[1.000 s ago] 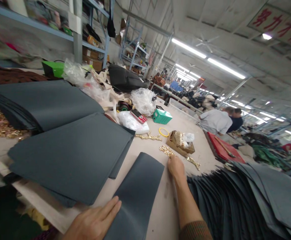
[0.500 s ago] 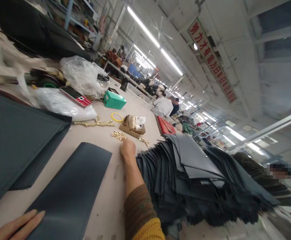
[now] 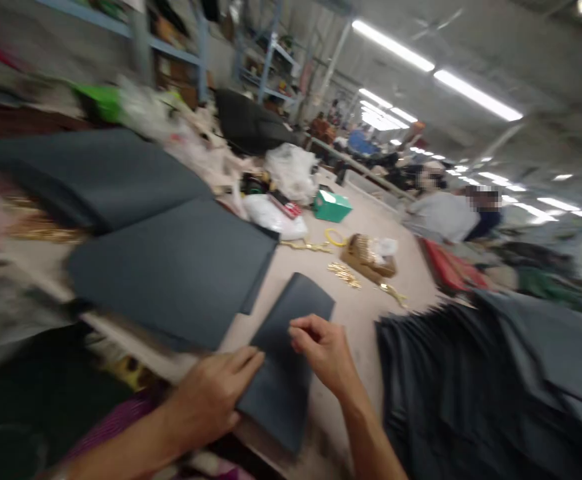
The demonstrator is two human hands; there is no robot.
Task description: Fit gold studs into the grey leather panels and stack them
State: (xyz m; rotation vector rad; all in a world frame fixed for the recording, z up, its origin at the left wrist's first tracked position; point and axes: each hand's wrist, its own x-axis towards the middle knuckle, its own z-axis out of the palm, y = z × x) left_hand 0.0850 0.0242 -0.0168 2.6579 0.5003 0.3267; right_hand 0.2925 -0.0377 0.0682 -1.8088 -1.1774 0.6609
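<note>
A dark blue-grey leather-like panel (image 3: 283,393) lies slantwise on the worktable in front of me. My left hand (image 3: 211,393) grips its near left edge, fingers on top and the thumb lower down. Over the panel's right side hovers my right hand (image 3: 325,353), thumb and fingertips pinched together; whatever is between them is too small to make out. Past the panel's far end lies a loose pile of small gold metal pieces (image 3: 345,274). Behind that pile is an open cardboard box (image 3: 365,267) holding more gold pieces and a white plastic wrap.
A thick stack of dark panels (image 3: 445,380) covers the right side. Larger dark panels (image 3: 171,267) lie at left. Farther back are a green box (image 3: 333,207), a yellow ring (image 3: 335,237), a gold chain (image 3: 308,247) and a red item (image 3: 451,263). People work beyond.
My right hand has come back from the gold pile to above the panel, its fingers pinched. My left hand has gone from resting flat to gripping the panel's edge. The view has swung left.
</note>
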